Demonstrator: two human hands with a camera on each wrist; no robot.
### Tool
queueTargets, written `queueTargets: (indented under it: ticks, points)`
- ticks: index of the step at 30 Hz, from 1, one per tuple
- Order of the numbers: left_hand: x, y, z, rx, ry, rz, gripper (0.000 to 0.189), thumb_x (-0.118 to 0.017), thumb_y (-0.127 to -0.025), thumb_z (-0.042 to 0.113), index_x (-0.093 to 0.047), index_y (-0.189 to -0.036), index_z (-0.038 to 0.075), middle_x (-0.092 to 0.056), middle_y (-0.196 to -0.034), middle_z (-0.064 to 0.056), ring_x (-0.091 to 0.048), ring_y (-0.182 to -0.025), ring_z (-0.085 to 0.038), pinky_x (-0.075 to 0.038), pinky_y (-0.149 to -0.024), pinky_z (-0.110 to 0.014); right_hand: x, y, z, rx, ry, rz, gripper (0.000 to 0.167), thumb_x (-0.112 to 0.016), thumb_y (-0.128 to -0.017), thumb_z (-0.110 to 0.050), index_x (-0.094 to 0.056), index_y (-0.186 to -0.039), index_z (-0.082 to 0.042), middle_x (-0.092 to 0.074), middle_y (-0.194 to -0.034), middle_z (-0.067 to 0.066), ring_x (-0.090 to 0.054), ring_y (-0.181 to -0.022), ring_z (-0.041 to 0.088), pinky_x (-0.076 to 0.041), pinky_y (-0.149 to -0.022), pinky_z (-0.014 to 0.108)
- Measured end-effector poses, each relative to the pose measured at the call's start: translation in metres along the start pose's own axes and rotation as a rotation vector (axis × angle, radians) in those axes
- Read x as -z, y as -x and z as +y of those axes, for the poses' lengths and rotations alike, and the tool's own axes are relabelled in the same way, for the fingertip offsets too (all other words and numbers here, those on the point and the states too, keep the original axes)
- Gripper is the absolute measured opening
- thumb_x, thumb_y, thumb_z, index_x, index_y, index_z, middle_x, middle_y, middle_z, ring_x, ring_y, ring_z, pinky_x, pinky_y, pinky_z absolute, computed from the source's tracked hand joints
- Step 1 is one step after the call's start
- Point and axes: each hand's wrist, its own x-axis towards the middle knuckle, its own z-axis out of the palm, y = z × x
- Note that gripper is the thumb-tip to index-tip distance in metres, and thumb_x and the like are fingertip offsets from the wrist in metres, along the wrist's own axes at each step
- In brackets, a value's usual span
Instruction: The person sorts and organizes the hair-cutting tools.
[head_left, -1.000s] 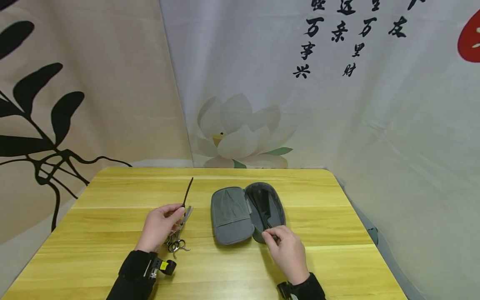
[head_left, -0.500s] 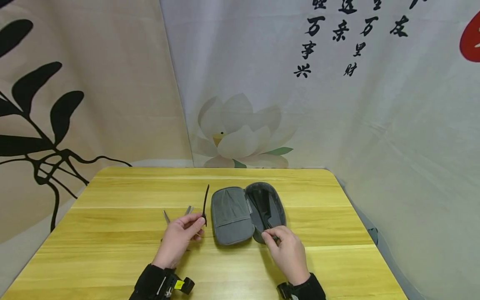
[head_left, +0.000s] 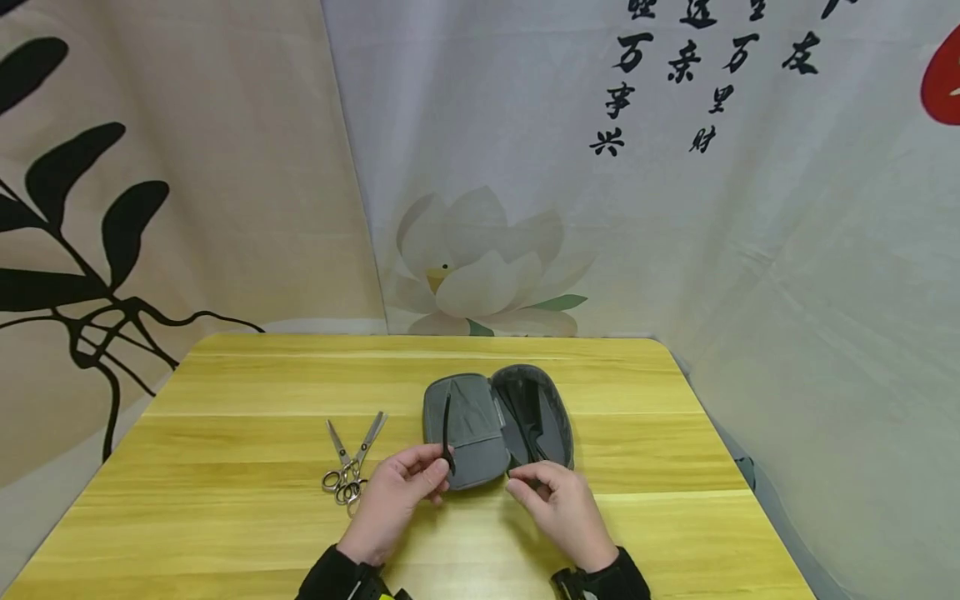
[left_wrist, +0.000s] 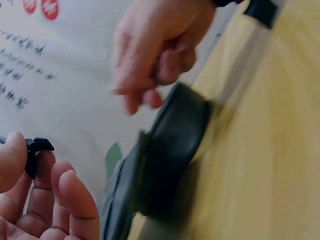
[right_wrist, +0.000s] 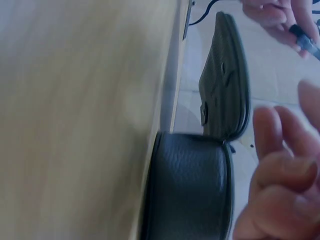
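Observation:
In the head view my left hand [head_left: 405, 492] pinches a slim black stick-like tool [head_left: 446, 421] between thumb and fingertips. The tool stands upright over the left half of an open grey zip case [head_left: 468, 467]. Its lower end looks forked in the left wrist view, but its kind cannot be told. My right hand [head_left: 566, 508] hovers at the front edge of the case's deeper right half, fingers loosely curled. No object shows between those fingers in the right wrist view. Dark slender items [head_left: 525, 408] lie inside that right half, partly in shadow.
Two pairs of silver scissors [head_left: 348, 471] lie left of the case, blades pointing away and handles close together. All of it rests on a yellow wooden table [head_left: 660, 517]. Behind hangs a printed cloth backdrop [head_left: 480, 150] with a flower and lettering.
My left hand has carried the slim black tool rightward, from beside the scissors to over the case, uncovering the scissors. My right hand has shifted slightly left and down at the case's edge.

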Motion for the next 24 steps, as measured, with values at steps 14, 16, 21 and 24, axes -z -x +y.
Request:
queueTargets:
  ticks: [14, 16, 21, 24]
  points:
    - [-0.025, 0.007, -0.018, -0.050, -0.120, -0.157, 0.037, -0.080, -0.096, 0.016, -0.071, -0.126, -0.004, -0.074, -0.111, -0.003, -0.064, -0.085, -0.006, -0.056, -0.075, -0.022, -0.002, 0.003, 0.000, 0.127, -0.239, -0.224, 0.018, -0.079, -0.097, -0.022, -0.082, -0.110, -0.010, -0.080, -0.097, 0.003, -0.049, -0.063, -0.006, -0.047, -0.053, 0.017]
    - [-0.026, 0.007, -0.020, -0.061, -0.130, -0.174, 0.036, -0.080, -0.095, 0.014, -0.071, -0.125, -0.004, -0.074, -0.110, 0.000, -0.065, -0.086, -0.005, -0.056, -0.074, -0.020, -0.003, 0.003, 0.001, 0.157, -0.253, -0.232, 0.016, -0.079, -0.097, -0.020, -0.082, -0.110, -0.012, -0.081, -0.095, 0.003, -0.049, -0.064, -0.007, -0.047, -0.053, 0.017]
    - [-0.029, 0.008, -0.026, -0.086, -0.156, -0.226, 0.036, -0.080, -0.096, 0.016, -0.071, -0.124, -0.004, -0.071, -0.111, 0.005, -0.066, -0.088, -0.004, -0.054, -0.074, -0.018, -0.004, 0.003, 0.002, 0.205, -0.272, -0.246, 0.013, -0.079, -0.096, -0.017, -0.082, -0.109, -0.015, -0.079, -0.091, 0.003, -0.050, -0.067, -0.007, -0.050, -0.056, 0.018]
    - [-0.029, 0.008, -0.028, -0.097, -0.159, -0.248, 0.035, -0.078, -0.097, 0.017, -0.070, -0.125, -0.004, -0.069, -0.112, 0.005, -0.066, -0.092, -0.004, -0.054, -0.077, -0.018, -0.003, 0.004, 0.002, 0.214, -0.274, -0.253, 0.012, -0.079, -0.096, -0.017, -0.082, -0.107, -0.015, -0.080, -0.091, 0.003, -0.051, -0.070, -0.007, -0.051, -0.058, 0.018]
